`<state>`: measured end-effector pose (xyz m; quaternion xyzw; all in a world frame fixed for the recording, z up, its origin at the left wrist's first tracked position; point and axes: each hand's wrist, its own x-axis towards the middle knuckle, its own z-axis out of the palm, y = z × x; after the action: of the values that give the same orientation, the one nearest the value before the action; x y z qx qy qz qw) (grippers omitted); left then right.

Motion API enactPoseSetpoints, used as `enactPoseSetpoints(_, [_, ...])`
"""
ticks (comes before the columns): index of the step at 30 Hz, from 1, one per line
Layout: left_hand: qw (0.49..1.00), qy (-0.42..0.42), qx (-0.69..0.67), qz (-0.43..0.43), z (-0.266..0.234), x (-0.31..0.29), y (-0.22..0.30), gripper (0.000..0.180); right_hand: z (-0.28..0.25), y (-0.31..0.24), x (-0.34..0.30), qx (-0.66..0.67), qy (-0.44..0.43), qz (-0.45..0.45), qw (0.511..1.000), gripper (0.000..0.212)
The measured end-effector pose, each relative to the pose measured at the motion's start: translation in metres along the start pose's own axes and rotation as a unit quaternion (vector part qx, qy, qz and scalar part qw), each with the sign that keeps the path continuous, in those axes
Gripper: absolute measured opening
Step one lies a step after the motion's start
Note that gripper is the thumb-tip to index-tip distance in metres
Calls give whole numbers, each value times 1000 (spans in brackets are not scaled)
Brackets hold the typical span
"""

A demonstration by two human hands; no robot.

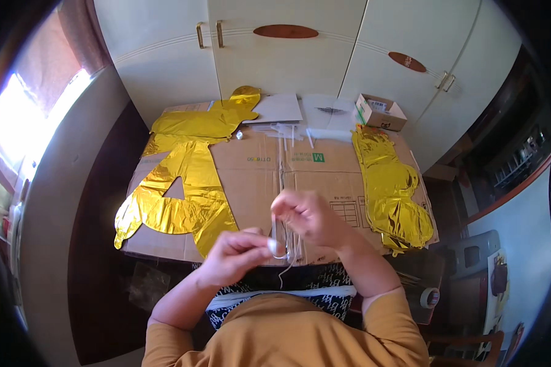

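My left hand (234, 252) is closed, its fingertips pinching a small white spool of ribbon or string (274, 246). Above and to its right, my right hand (307, 215) is closed too, thumb and fingers pinched on a pale strand (274, 227) that runs up from the spool. A loose white end (287, 269) dangles below the hands, over the front edge of the cardboard. Left of my hands lies a flat gold foil balloon (193, 205) shaped like a letter A. A second gold foil balloon (395, 196), with a lobed right side, lies at the right.
Flattened cardboard (251, 183) covers the table. More gold foil (196, 125) lies at the back left, beside a white sheet (278, 110) and several clear plastic pieces (281, 129). A small open box (381, 113) stands at the back right. A tape roll (430, 298) is low at right.
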<state>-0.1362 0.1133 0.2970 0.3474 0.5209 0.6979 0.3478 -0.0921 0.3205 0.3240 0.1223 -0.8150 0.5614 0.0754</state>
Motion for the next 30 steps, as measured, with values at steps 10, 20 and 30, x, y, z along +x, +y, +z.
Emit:
enactPoseSetpoints(10, [984,160,-76,30,-12,17,-5,11,16,8,-16,-28,-121,-85,989,14])
enactPoseSetpoints(20, [978,171,-101,-59,-5,12,-14,17,15,-2,-17,-42,-80,-132,987,15])
enactPoseSetpoints(30, [977,175,-104,-61,-7,10,-43,15,14,0,-6,-53,-28,-87,994,13])
